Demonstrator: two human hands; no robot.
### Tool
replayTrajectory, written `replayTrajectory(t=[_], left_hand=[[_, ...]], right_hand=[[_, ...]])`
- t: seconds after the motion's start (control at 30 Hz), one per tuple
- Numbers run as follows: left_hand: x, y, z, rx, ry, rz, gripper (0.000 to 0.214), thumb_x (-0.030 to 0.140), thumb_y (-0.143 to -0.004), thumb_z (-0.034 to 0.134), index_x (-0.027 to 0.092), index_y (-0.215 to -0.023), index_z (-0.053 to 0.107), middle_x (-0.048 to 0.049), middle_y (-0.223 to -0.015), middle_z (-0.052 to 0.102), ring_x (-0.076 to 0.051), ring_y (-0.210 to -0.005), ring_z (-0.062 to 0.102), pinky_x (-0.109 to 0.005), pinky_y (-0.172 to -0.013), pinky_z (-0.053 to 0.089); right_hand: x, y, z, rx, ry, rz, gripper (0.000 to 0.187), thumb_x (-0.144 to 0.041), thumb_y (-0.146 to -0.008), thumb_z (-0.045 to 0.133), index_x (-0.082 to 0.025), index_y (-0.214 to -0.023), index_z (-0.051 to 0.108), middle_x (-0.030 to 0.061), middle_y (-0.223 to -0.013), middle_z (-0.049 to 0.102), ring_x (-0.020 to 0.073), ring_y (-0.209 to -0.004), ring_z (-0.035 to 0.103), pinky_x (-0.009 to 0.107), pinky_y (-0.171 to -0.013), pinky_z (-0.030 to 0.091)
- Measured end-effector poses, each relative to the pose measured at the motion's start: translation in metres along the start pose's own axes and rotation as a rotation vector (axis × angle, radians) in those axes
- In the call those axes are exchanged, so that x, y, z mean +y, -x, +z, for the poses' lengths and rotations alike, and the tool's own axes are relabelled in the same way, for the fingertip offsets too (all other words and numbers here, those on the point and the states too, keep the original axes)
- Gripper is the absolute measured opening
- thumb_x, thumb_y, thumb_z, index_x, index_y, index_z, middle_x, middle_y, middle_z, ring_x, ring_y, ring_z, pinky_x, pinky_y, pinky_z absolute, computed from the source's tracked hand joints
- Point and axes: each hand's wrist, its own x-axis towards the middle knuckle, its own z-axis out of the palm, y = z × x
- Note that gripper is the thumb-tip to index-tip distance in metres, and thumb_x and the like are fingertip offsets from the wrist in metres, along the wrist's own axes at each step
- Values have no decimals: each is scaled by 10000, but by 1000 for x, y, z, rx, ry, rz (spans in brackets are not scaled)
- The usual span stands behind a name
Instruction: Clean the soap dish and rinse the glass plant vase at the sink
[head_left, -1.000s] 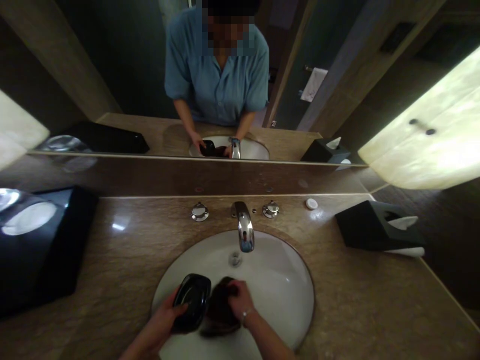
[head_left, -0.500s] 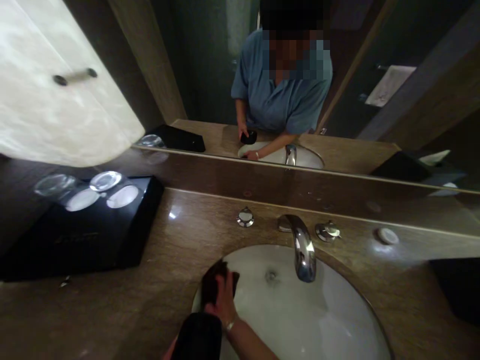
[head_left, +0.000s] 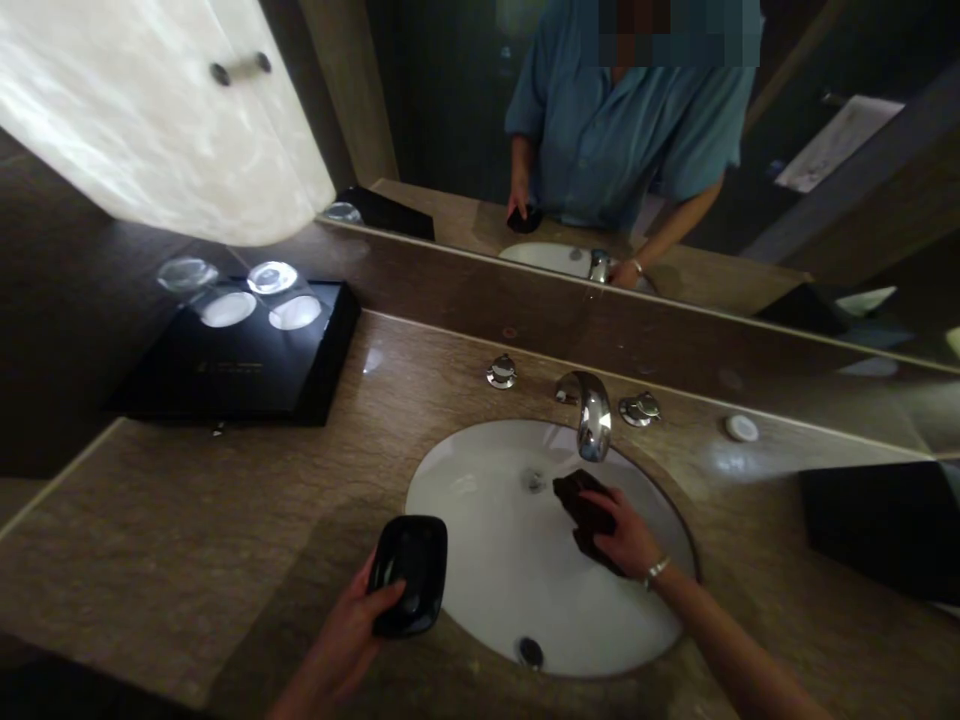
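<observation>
My left hand grips a small black dish with rounded corners, thumb laid over its inner face. The dish is tilted and held above the counter at the left edge of the white sink. Inside the basin's right side, my right hand is closed on a dark brown cloth, pressing it near the basin wall. The chrome faucet curves over the basin just beyond the cloth. A silver bracelet circles my right wrist.
Two faucet knobs flank the spout. A black box with upturned glasses on white discs stands at the left. At right are a small white round item and another black box. A mirror lines the back.
My right hand has swept the cloth from the basin's left side to its right. My left hand with the dish has come further into view. The camera view has shifted.
</observation>
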Motion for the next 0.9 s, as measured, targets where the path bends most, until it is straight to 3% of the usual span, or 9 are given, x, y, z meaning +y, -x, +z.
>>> replayTrajectory(t=[0.13,0.27,0.37,0.43,0.53,0.6,0.67,0.77,0.9], left_hand=[[-6,1,-3,44,19,-54,864,120,-532,716,219,-1322,380,-89,-1085,618,-264,-911,613,-332,-707,529],[-9,1,-1,99,35,-59,806,83,-555,673,226,-1303,409,-67,-1102,614,-242,-934,607,-283,-687,529],[-8,4,-1,100,23,-59,806,89,-547,683,235,-1295,420,-58,-1104,614,-238,-935,605,-279,-692,527],[-7,3,-4,75,11,-48,834,117,-531,710,238,-1301,412,-57,-1104,614,-242,-945,600,-290,-707,525],[-8,-6,-3,3,8,-37,909,126,-498,727,231,-1327,367,-53,-1076,623,-233,-945,593,-280,-718,517],[-11,-19,8,-98,-16,-39,938,92,-506,669,236,-1357,303,-51,-1061,620,-228,-887,601,-288,-677,518],[-15,-38,29,-212,-91,-46,946,60,-516,563,262,-1380,234,-63,-1082,597,-233,-800,605,-314,-595,511],[-21,-76,72,-348,-219,-37,969,40,-480,447,310,-1376,197,-86,-1152,534,-264,-816,586,-363,-551,500],[-26,-128,119,-357,-300,-13,1000,28,-430,389,282,-1375,184,-82,-1113,519,-296,-950,513,-436,-647,496]], right_hand=[[-48,56,52,-350,-72,-68,655,-100,-551,516,-284,-1178,568,32,-1380,320,200,-1267,301,323,-1072,194],[-67,33,116,-578,60,-129,583,-153,-632,568,-427,-1146,548,-73,-1386,331,207,-1260,319,393,-1036,263],[-49,-14,94,-407,393,-66,563,-69,-639,519,-413,-1078,600,-95,-1340,390,189,-1109,462,319,-948,380],[-26,-29,54,-280,533,37,598,-20,-643,463,-375,-1105,597,-79,-1354,367,294,-1096,430,429,-861,419],[7,-9,13,-120,737,243,589,13,-717,356,-271,-1191,562,11,-1417,267,431,-1185,257,591,-825,345],[18,16,20,-98,867,383,574,2,-732,372,-290,-1190,556,12,-1421,254,418,-1183,272,555,-798,379],[17,28,50,-82,705,423,604,-39,-643,523,-309,-1183,552,49,-1411,251,406,-1132,349,557,-792,392],[3,0,97,27,3,289,587,9,-475,563,-173,-1029,633,121,-1298,378,314,-1126,425,434,-976,340],[-18,-63,89,116,-368,346,452,-129,-661,444,-28,-1096,516,130,-970,582,197,-899,576,320,-835,470]])
